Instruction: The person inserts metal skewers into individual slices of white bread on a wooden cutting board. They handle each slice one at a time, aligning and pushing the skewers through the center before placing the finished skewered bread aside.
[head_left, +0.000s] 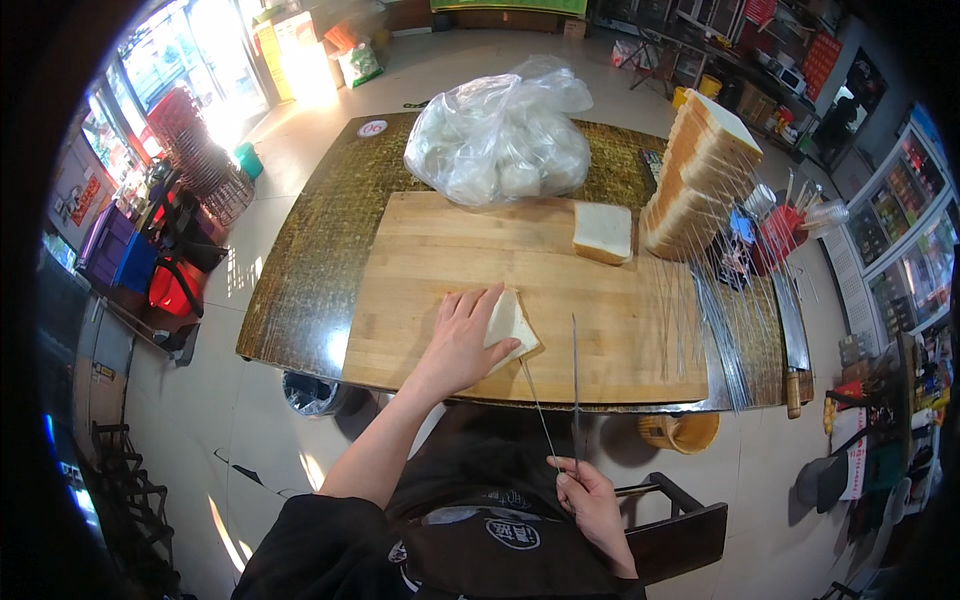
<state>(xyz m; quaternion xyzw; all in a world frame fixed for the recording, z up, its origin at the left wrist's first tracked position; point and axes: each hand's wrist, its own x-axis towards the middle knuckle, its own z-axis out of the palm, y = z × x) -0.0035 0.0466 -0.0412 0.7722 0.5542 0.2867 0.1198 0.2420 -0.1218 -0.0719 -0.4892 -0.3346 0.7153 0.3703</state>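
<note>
My left hand (466, 339) lies over a slice of white bread (513, 327) on the wooden board (420, 247), pressing it down with the thumb near one corner. Part of the slice is hidden beneath the palm. In front of my body, past the board's near edge, my right hand (589, 491) grips two thin metal skewers (576, 382). One skewer's tip meets the near edge of the slice; whether it has gone in cannot be made out. The other skewer points over the board, apart from the bread, to the right of the slice.
A knotted clear plastic bag (502, 142) of pale lumps sits at the back. Another bread piece (603, 231) lies beside a tall bread stack (694, 180). Loose skewers (720, 337) spread along the right, near a wooden-handled knife (791, 322). A dark stool (675, 536) stands at right.
</note>
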